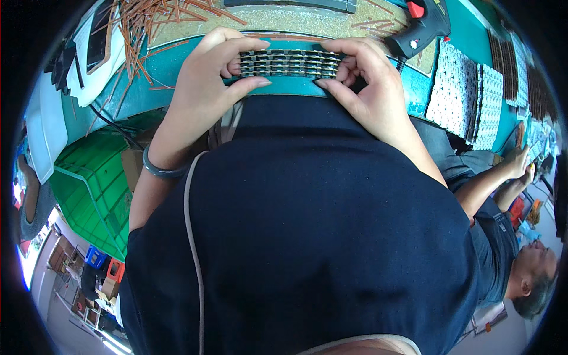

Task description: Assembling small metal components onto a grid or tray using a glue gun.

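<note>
Between my two hands, close to the table's near edge, is a short stack of dark metal strips (289, 63) with toothed, evenly spaced edges. My left hand (216, 68) grips the stack's left end, thumb on the near side and fingers on the far side. At the right end, my right hand (367, 74) pinches it the same way. What the strips are for cannot be made out. Several thin reddish-brown strips (148, 29) lie heaped beyond my left hand. A black glue gun (423, 29) with a red part rests beyond my right hand.
The teal table (408, 89) carries a speckled board (266, 22) at the back. Stacked patterned metal sheets (455, 89) stand to the right. A green crate (89, 195) is at the lower left. Another person's hands (518, 165) work at the far right.
</note>
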Demonstrator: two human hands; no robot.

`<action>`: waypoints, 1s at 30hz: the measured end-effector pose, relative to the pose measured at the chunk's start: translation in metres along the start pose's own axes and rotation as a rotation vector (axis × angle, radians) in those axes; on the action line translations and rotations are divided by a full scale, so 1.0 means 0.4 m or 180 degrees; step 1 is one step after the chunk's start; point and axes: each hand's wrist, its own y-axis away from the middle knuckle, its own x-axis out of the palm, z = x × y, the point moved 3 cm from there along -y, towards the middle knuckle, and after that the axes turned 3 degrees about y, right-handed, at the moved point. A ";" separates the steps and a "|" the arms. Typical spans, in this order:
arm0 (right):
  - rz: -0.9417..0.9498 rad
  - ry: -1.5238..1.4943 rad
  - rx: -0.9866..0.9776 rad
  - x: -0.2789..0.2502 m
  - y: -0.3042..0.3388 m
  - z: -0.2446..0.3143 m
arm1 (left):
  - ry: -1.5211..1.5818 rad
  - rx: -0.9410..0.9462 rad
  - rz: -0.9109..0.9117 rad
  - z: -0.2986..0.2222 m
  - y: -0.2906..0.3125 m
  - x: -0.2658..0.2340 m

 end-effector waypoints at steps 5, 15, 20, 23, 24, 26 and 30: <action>0.0083 0.0057 -0.0032 0.003 -0.008 0.023 | -0.0004 -0.0037 0.0021 0.006 0.000 0.004; 0.0221 -0.0167 0.0258 0.004 0.001 0.011 | -0.0113 0.0159 0.0015 0.007 -0.002 0.002; 0.0177 0.0028 0.0036 0.003 -0.005 0.021 | -0.0231 0.0263 0.0021 0.008 0.000 0.001; 0.0111 0.0067 0.0049 0.004 -0.006 0.024 | -0.0344 0.0292 0.0063 0.004 -0.003 0.001; 0.0057 0.0150 -0.0142 0.005 -0.006 0.027 | -0.0484 0.0423 0.0008 0.002 -0.001 0.000; 0.0007 0.0200 -0.0165 0.001 -0.006 0.023 | -0.0632 0.0581 -0.0037 -0.013 -0.004 0.000; 0.0007 0.0195 -0.0109 0.001 -0.004 0.017 | -0.1884 0.0892 -0.0390 -0.053 -0.010 0.031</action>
